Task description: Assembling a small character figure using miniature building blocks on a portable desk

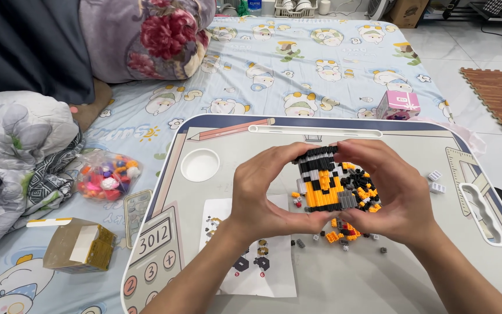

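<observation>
This is a home, most likely a bedroom or a sleeping corner. A mattress sheet with cartoon prints covers the floor, with a floral pillow at far left and a rumpled blanket on the left. A child's lap desk sits near, on white floor tiles.

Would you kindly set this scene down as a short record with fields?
setting: lap table standing on a cartoon-print sheet
left hand: grips the left side of the brick model
right hand: grips the model's right side
model: orange, black, grey and white small bricks, held above the table
loose bricks: scattered on the table under the hands
paper: instruction sheet under the left wrist
off the table: bag of bricks, open cardboard box, pink box
</observation>
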